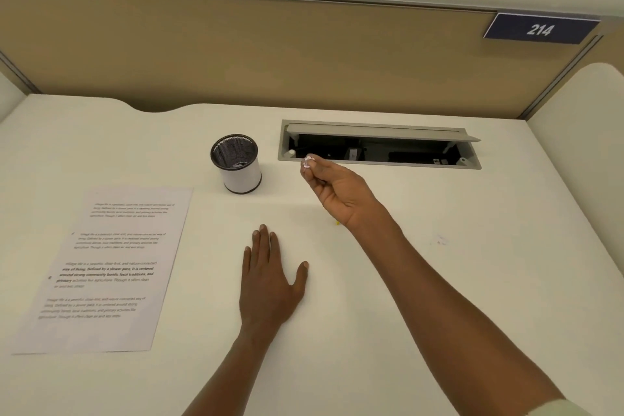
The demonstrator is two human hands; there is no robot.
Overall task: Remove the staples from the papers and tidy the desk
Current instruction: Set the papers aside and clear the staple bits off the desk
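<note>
Two hands (pixel 270 284), one printed sheet (pixel 111 267), one mesh cup (pixel 236 162).

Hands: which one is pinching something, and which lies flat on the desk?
The right hand, raised near the cable tray, pinches a small whitish bit at its fingertips. The left hand lies flat, holding nothing.

We see two bare forearms and two bare hands, the left hand (pixel 270 284) and the right hand (pixel 337 192), without rings or watch. At five o'clock a pale, cream-coloured sleeve edge (pixel 560 408) shows (only a sliver) on the right arm.
</note>
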